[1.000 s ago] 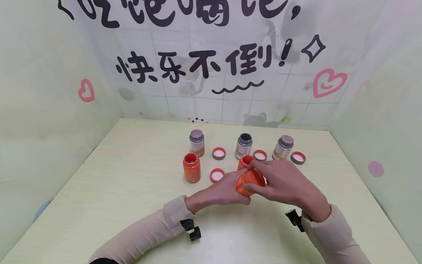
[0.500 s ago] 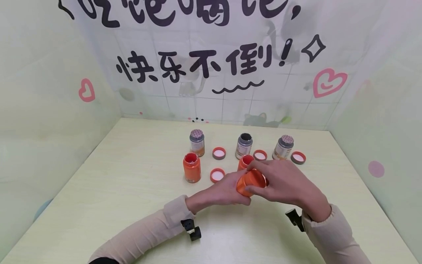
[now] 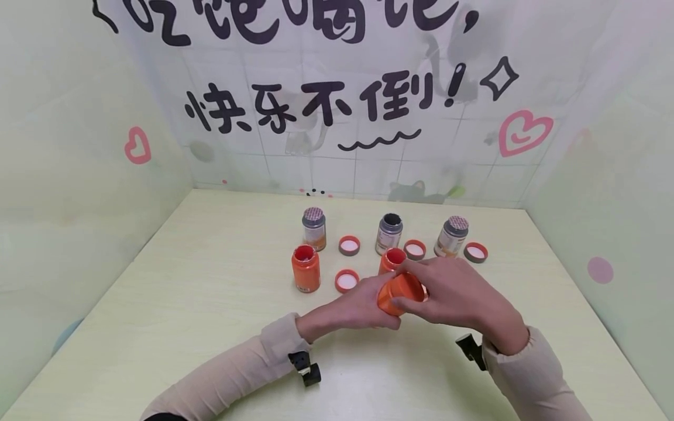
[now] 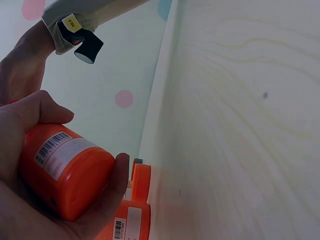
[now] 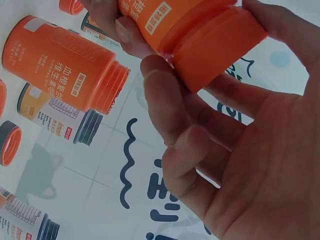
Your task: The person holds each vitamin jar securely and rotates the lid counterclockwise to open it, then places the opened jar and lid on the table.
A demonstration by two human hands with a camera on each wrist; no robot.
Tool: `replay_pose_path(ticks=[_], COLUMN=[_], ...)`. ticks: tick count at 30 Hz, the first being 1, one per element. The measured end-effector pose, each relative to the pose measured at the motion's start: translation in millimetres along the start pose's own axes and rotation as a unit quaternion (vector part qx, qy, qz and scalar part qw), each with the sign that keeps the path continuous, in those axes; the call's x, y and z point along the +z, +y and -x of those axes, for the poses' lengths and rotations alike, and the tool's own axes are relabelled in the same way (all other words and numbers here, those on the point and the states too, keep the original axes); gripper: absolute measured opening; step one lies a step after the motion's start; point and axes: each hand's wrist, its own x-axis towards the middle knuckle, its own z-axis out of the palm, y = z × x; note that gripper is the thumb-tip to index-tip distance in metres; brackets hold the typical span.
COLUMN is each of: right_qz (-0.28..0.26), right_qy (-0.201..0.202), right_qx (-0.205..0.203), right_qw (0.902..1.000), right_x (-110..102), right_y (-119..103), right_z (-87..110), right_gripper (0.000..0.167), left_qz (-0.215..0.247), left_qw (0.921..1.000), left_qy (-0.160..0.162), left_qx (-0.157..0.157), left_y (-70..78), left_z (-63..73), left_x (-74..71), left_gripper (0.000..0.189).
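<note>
In the head view my left hand (image 3: 363, 304) grips an orange bottle (image 4: 75, 172) by its body, over the table and well to the right of centre. The left wrist view shows the bottle's rounded base and barcode label between thumb and fingers. My right hand (image 3: 455, 289) holds the plain orange cap (image 5: 215, 52) on the bottle's neck, thumb and fingers on either side of it. A narrow line separates cap and bottle body in the right wrist view. Just behind the hands an uncapped orange bottle (image 3: 392, 260) stands upright, partly hidden by them.
Another uncapped orange bottle (image 3: 306, 272) stands to the left. Grey-necked bottles stand behind: one left (image 3: 314, 229), one in the middle (image 3: 389, 235), one right (image 3: 451, 237). Several caps lie inside-up on the table, including a front cap (image 3: 346, 281) and a right cap (image 3: 476, 252).
</note>
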Motion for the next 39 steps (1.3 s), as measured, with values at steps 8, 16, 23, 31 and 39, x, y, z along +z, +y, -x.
replay_pose_path(ticks=[8,16,23,31,39], right_qz=[-0.022,-0.029,-0.032,-0.032,-0.048], right_qy=[-0.019,-0.014,-0.020,-0.018,-0.023], right_qx=[0.024,0.018,0.018,0.024,0.041], right_qw=[0.9993,0.9993,0.9991,0.9990,0.9977], right_x=[-3.3,-3.0,-4.0,-4.0,-5.2], right_y=[-0.9,0.2,0.0,0.0,-0.2], right_z=[-0.5,0.3,1.3,1.5,1.9], right_gripper=[0.032,0.038,0.041,0.046,0.046], left_qz=[-0.005,0.000,0.001,0.000,-0.004], left_qw=[1.0000,1.0000,1.0000,1.0000,1.0000], left_qy=[0.002,0.001,0.003,0.004,0.003], left_qx=[0.002,0.002,-0.002,0.002,0.000], left_y=[0.0,-0.7,-0.5,0.1,-0.2], left_z=[0.1,0.0,0.6,0.8,0.8], left_x=[-0.2,0.5,1.2,0.9,1.2], left_gripper=[0.056,0.057,0.056,0.056,0.058])
